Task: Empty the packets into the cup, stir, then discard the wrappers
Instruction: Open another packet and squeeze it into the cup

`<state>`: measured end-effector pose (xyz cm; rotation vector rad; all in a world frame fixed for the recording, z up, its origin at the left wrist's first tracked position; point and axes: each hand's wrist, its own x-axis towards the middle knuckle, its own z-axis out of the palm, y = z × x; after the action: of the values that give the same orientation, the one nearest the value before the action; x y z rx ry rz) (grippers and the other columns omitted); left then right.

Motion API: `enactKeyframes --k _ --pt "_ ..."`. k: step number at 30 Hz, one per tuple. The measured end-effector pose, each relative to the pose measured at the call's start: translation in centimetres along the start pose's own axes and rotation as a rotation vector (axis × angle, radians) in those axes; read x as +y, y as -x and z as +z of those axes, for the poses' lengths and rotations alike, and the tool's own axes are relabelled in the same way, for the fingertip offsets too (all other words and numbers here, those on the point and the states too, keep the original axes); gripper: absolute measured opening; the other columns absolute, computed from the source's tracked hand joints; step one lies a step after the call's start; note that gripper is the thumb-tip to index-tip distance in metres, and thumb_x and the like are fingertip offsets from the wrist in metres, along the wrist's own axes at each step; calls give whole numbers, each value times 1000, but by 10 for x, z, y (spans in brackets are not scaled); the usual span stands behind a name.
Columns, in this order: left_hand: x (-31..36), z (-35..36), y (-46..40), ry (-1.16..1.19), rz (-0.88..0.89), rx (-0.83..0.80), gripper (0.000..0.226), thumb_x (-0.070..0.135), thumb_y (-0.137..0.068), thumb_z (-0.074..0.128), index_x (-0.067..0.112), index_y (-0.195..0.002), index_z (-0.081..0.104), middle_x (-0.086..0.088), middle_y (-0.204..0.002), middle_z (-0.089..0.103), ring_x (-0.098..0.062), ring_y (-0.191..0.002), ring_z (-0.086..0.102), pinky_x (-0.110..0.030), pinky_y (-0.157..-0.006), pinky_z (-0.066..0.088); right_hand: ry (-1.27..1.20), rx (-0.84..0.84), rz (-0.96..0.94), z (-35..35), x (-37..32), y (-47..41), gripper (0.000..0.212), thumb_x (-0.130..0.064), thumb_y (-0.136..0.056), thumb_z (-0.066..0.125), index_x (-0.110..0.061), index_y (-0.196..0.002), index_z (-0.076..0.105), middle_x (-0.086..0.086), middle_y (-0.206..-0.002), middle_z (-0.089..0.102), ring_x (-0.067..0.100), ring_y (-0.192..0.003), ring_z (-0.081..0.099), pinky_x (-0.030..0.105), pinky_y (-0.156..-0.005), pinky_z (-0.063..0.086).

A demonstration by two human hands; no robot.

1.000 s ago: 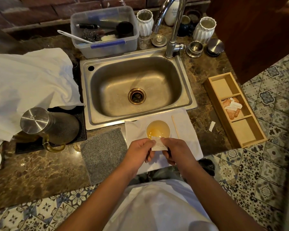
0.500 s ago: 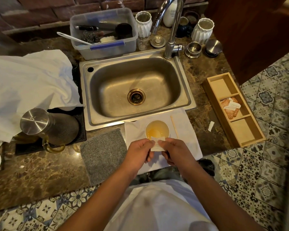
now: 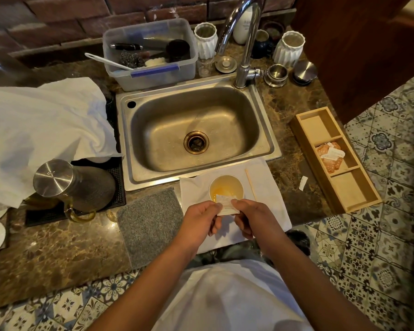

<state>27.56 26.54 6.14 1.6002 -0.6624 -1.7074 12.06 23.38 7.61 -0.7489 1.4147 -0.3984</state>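
Both hands are drawn together at the worktop's front edge, the left hand [image 3: 201,222] and the right hand [image 3: 253,219] each pinching one side of a small white packet [image 3: 228,206] between thumb and fingers. The packet hangs just over the near rim of the cup [image 3: 226,187], which holds a little amber liquid and stands on a white napkin [image 3: 268,194] that laps the front edge. A wooden stirrer [image 3: 250,183] lies on the napkin just right of the cup. Left of the napkin a grey mat [image 3: 151,223] runs to the front edge too. Straight behind the cup is the sink [image 3: 194,134], its front rim touching the napkin. To the right there is bare stone, with a torn white scrap [image 3: 303,182] on it, before the wooden tray [image 3: 359,187] at the worktop's right edge, orange packets [image 3: 330,155] in its middle compartment. A steel-lidded jug [image 3: 74,185] sits toward the left.
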Motion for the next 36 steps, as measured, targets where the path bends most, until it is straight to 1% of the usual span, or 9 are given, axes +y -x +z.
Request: enactKeyframes --k 4,7,10,17,23,26,31,33,36 --pt "-1 -3 0 -22 26 21 38 19 -101 57 12 -64 60 -3 -51 56 -14 -45 44 -28 -52 38 -19 13 -84 -4 4 4 28 -22 -100 59 -14 -74 66 6 -55 50 15 -47 37 30 -50 32" --pt "-3 -6 1 -18 46 36 26 21 -98 63 9 -75 65 0 -52 56 -13 -46 44 -28 -52 39 44 32 -165 -5 7 5 22 -22 -100 60 -9 -84 69 6 -58 52 13 -48 39 28 -49 35" --pt "-4 -9 1 -9 56 28 16 19 -96 66 6 -86 67 -1 -55 58 -13 -48 46 -29 -53 39 42 57 -207 -5 9 4 19 -20 -100 62 -10 -86 70 9 -59 53 13 -46 40 28 -47 34" --pt "-7 -10 3 -30 89 18 11 15 -95 67 5 -89 67 1 -55 60 -10 -48 49 -23 -52 43 37 60 -227 -6 18 5 13 -17 -97 65 -10 -88 70 6 -57 56 13 -48 42 28 -47 37" --pt "-3 -5 2 -113 153 13 17 17 -94 69 0 -89 68 1 -54 60 -10 -49 51 -21 -54 46 23 67 -226 -16 28 8 21 -28 -95 68 -11 -83 71 10 -60 57 15 -49 43 29 -48 38" --pt "-1 7 -3 -140 166 -4 18 15 -94 69 -1 -87 67 2 -53 60 -10 -48 51 -22 -54 46 22 100 -275 -29 30 10 19 -26 -95 69 -12 -82 72 9 -58 57 15 -49 44 28 -49 39" --pt "6 46 -19 -158 166 -46 18 20 -94 69 4 -85 70 3 -53 61 -13 -50 51 -24 -55 46 -27 162 -341 -68 26 4 17 -21 -95 69 -12 -81 72 11 -57 53 15 -48 41 25 -47 36" --pt "9 64 -28 -195 165 -72 17 21 -94 69 6 -86 71 2 -55 62 -13 -51 52 -25 -55 46 -76 187 -325 -85 23 1 16 -18 -95 68 -9 -83 72 9 -58 55 13 -48 42 24 -46 38" --pt "11 89 -44 -274 146 -86 15 19 -94 69 14 -81 71 3 -55 63 -12 -50 53 -25 -54 46 -147 218 -261 -111 22 -6 15 -16 -96 66 -5 -88 73 8 -58 54 12 -47 40 23 -43 35"
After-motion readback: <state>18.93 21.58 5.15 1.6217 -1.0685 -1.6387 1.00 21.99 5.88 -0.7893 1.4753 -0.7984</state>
